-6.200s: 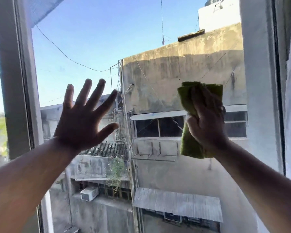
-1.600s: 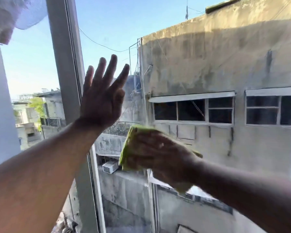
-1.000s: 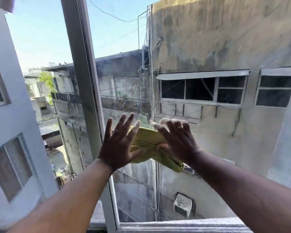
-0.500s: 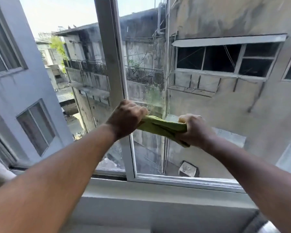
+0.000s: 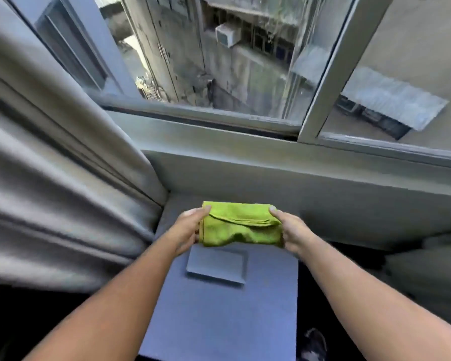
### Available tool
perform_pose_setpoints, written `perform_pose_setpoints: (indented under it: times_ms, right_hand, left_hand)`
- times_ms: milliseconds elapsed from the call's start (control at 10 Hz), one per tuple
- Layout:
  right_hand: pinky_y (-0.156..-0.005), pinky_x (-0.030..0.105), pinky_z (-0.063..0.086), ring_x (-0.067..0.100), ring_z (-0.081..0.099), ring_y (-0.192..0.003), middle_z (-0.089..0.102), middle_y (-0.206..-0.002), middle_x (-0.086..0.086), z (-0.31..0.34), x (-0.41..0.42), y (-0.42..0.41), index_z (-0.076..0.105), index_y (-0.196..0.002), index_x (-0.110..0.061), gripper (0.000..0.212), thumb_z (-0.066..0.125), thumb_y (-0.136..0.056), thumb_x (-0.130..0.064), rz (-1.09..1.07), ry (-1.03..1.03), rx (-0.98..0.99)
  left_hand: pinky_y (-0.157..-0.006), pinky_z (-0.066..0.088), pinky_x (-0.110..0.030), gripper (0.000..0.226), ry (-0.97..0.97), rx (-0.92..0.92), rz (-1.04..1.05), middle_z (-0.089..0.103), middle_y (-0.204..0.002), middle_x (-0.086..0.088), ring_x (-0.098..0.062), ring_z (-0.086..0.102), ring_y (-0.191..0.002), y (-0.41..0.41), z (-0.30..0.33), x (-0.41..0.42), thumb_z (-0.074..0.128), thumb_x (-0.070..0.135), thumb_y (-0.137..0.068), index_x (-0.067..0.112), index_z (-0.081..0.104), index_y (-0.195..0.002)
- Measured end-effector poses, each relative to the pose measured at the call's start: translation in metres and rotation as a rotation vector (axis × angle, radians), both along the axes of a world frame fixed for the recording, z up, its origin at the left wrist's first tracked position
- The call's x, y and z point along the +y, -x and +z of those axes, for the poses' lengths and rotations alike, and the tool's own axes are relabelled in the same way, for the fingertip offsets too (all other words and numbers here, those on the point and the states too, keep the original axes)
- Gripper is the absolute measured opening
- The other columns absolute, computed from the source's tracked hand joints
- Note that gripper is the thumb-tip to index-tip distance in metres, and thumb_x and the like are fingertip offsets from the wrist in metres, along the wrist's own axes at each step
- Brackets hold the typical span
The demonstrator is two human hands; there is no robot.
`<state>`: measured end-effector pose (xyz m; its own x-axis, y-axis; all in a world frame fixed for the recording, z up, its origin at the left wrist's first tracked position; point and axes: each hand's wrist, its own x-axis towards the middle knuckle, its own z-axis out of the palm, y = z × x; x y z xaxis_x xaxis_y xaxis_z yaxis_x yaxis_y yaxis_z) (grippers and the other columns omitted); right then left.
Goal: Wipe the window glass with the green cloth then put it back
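One pale grey pleated curtain [image 5: 52, 162] hangs at the far left, its folds reaching down beside a grey-blue flat-topped table [image 5: 219, 313]. On the table lies one shallow grey rectangular tray [image 5: 215, 264], and nothing shows inside it. The left hand [image 5: 186, 230] pinches the left edge of one bright green folded microfibre cloth [image 5: 241, 225], thumb on top and fingers curled underneath. The cloth sits between the two hands, above the far edge of the tray; whether it touches the tray cannot be told. The right hand [image 5: 293, 234] grips the cloth's right edge in the same way, thumb over the top fold, fingers closed under it. Farther off, one grey-framed sliding window [image 5: 320, 82] runs across the view, its glass showing weathered concrete buildings outside and one white air-conditioner box [image 5: 227, 35] mounted on a wall.
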<state>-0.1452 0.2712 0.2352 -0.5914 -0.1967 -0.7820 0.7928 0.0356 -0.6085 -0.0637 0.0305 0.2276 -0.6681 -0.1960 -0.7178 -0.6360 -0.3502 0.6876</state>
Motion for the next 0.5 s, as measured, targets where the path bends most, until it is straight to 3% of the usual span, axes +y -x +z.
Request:
perform_pose_setpoints:
  times_ms: [100,200,300,400,500]
  right_hand:
    - [-0.079,0.036,0.058,0.029,0.070,-0.093,0.071,-0.112,0.020,-0.076,-0.022,-0.042,0.067,-0.115,0.000,0.023,0.059,-0.094,-0.002,0.113,-0.047,-0.077]
    - [-0.054,0.022,0.053,0.019,0.068,-0.074,0.071,-0.098,0.015,-0.147,-0.038,-0.071,0.068,-0.103,-0.003,0.023,0.056,-0.089,0.011,0.237,-0.210,-0.045]
    - [-0.054,0.022,0.056,0.015,0.066,-0.071,0.071,-0.087,0.008,-0.207,-0.050,-0.081,0.068,-0.108,-0.001,0.023,0.061,-0.088,0.009,0.244,-0.310,-0.009]
    - [-0.086,0.037,0.059,0.026,0.070,-0.092,0.074,-0.103,0.015,-0.256,-0.057,-0.080,0.069,-0.108,-0.008,0.024,0.070,-0.085,-0.002,0.283,-0.469,0.078]
    - [-0.095,0.029,0.046,0.030,0.063,-0.115,0.067,-0.124,0.015,-0.266,-0.051,-0.075,0.059,-0.130,-0.006,0.038,0.060,-0.092,-0.010,0.339,-0.690,0.156]
  left_hand:
    - [-0.061,0.062,-0.025,0.036,0.001,-0.080,0.017,0.078,-0.089,-0.002,-0.009,0.075,-0.069,-0.045,-0.084,-0.027,0.057,-0.003,-0.093,0.004,0.058,-0.128]
    - [-0.055,0.058,-0.017,0.040,0.122,-0.166,0.056,0.069,-0.107,-0.013,-0.005,0.071,-0.063,-0.075,-0.156,-0.042,0.053,-0.013,-0.092,-0.004,0.055,-0.130]
    - [-0.056,0.056,-0.012,0.039,0.227,-0.184,0.064,0.064,-0.116,-0.017,-0.012,0.065,-0.075,-0.076,-0.213,-0.049,0.055,-0.015,-0.091,-0.008,0.054,-0.129]
    - [-0.064,0.058,-0.018,0.036,0.329,-0.176,-0.011,0.066,-0.112,-0.017,-0.022,0.065,-0.082,-0.057,-0.256,-0.055,0.059,-0.016,-0.087,-0.009,0.059,-0.122]
    - [-0.090,0.055,-0.034,0.028,0.616,-0.214,-0.216,0.073,-0.114,-0.016,-0.025,0.067,-0.099,-0.052,-0.265,-0.052,0.064,-0.002,-0.087,0.003,0.067,-0.114]
